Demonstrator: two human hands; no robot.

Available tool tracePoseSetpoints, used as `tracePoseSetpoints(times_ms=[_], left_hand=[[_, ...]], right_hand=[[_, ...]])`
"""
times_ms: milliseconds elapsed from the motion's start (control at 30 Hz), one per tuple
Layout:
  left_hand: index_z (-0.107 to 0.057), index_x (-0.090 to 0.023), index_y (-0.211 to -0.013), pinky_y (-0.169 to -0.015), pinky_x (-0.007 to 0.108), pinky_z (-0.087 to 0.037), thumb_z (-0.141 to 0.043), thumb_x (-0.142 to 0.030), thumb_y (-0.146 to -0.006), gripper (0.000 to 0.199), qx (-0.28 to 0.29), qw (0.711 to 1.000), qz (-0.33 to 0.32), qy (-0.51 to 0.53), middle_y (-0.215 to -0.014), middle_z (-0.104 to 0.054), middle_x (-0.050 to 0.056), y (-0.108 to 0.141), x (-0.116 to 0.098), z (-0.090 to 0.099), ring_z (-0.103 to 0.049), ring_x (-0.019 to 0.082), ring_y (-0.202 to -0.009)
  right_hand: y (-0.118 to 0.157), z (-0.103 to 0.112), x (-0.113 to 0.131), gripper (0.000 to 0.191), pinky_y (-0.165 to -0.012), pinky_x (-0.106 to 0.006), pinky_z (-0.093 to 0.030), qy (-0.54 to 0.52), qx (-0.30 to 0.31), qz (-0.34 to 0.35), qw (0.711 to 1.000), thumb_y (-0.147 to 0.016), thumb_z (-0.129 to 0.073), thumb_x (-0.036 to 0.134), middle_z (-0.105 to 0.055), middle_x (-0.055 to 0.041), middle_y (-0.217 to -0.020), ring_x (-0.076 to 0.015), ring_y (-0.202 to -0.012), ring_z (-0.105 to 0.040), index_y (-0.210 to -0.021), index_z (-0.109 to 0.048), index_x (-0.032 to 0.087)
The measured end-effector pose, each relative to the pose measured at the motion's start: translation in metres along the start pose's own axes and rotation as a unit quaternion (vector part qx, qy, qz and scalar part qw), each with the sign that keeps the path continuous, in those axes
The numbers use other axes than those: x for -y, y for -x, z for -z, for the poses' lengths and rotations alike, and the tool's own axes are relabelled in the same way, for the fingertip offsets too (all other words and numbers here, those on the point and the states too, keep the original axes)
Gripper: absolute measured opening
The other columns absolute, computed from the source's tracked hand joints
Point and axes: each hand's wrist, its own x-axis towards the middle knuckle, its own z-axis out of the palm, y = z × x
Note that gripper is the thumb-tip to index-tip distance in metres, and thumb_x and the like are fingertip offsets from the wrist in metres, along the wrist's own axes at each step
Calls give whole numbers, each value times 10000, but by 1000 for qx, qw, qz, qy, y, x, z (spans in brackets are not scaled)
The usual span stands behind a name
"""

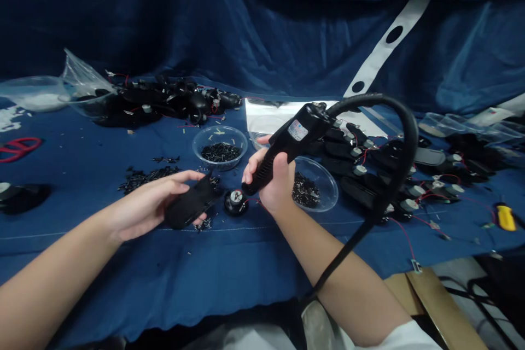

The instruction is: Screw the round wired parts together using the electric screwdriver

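Note:
In my right hand (276, 175) is a black corded electric screwdriver (283, 147), fingers wrapped round its body and its front end tilted down to the left. My left hand (156, 197) grips a flat black plastic shell (191, 202) over the blue cloth. Between the hands, a round black part with a small silver motor (235, 201) and red wire rests on the cloth. Close behind stands a clear bowl of small black parts (220, 147). Another clear bowl with screws (314, 188) is partly hidden by my right hand.
Black housings with wires (176, 98) are heaped at the back left; more motor assemblies (381, 169) lie on the right. Loose black pieces (143, 178) lie near my left hand. Red-handled scissors (20, 149) lie far left. The screwdriver's thick cable (410, 136) loops over my right forearm.

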Motion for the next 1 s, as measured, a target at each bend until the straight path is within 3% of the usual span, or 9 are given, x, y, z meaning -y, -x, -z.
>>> tracePoseSetpoints(times_ms=[100, 233, 333, 400, 500, 600, 700, 833, 1000], left_hand=[[-650, -305, -1307, -805, 503, -686, -856, -617, -685, 726, -10, 1000, -22, 17, -1127, -792, 109, -1, 1, 5, -803, 369, -884], [-605, -379, -1424, -640, 359, -655, -960, -450, -670, 836, 15, 993, -68, -97, -1070, -775, 64, -2, 6, 6, -736, 235, -702], [-570, -427, -1497, -631, 353, -649, -995, -375, -593, 1001, 14, 969, -126, -210, -1234, -755, 75, -1, 10, 3, -758, 291, -835], [-590, -416, -1501, -752, 381, -670, -971, -409, -617, 963, -7, 939, -177, -294, -1308, -742, 71, 1, 11, 1, -762, 347, -1009], [-589, -372, -1526, -929, 428, -649, -861, -468, -735, 842, -42, 869, -253, -423, -1359, -735, 60, 5, 11, 3, -734, 370, -1155], [-516, -324, -1601, -1055, 468, -600, -740, -472, -856, 792, -56, 789, -317, -523, -1424, -707, 70, 9, 12, 8, -714, 347, -1221], [-532, -282, -1597, -1101, 466, -587, -648, -489, -957, 682, -38, 735, -351, -579, -1466, -683, 87, 8, 16, 9, -707, 322, -1261], [-674, -294, -1465, -1157, 476, -568, -569, -508, -1032, 494, -29, 700, -386, -600, -1584, -594, 66, 1, 25, 4, -658, 320, -1364], [-678, -321, -1458, -1125, 486, -597, -574, -493, -1054, 451, -25, 673, -420, -609, -1598, -578, 74, -4, 31, -1, -668, 318, -1355]], right_hand=[[0, -1, 1, 603, -449, -306, -482, 2, -3, -10, 1000, -844, -653, 809, -563, 77, -624, -120, -437, -536, -1112, -547, 280], [0, -2, 3, 651, -453, -310, -483, 18, -10, -21, 1000, -804, -654, 852, -550, 85, -619, -120, -438, -534, -1103, -530, 287], [0, -2, 3, 623, -455, -303, -487, -2, -7, -13, 1000, -819, -679, 818, -569, 84, -618, -118, -443, -546, -1100, -554, 277], [-1, -2, 2, 607, -458, -299, -491, -11, -5, -8, 1000, -828, -688, 799, -584, 85, -618, -116, -442, -551, -1100, -571, 269], [-2, -1, 0, 598, -459, -291, -491, -9, -7, -9, 1000, -841, -676, 794, -595, 88, -607, -113, -436, -559, -1099, -578, 263], [-3, 0, -1, 552, -447, -278, -484, -20, 0, 2, 1000, -871, -680, 753, -609, 85, -601, -109, -432, -571, -1098, -596, 257], [-3, 0, -2, 523, -447, -274, -491, -26, 5, 11, 1000, -883, -693, 726, -621, 83, -609, -109, -435, -577, -1095, -613, 255], [-3, 0, -2, 500, -450, -263, -497, -34, 9, 17, 999, -901, -696, 701, -632, 79, -629, -104, -444, -593, -1103, -631, 249], [-4, 0, -1, 527, -451, -260, -498, -35, 13, 15, 999, -881, -711, 712, -632, 81, -621, -103, -444, -592, -1100, -626, 241]])
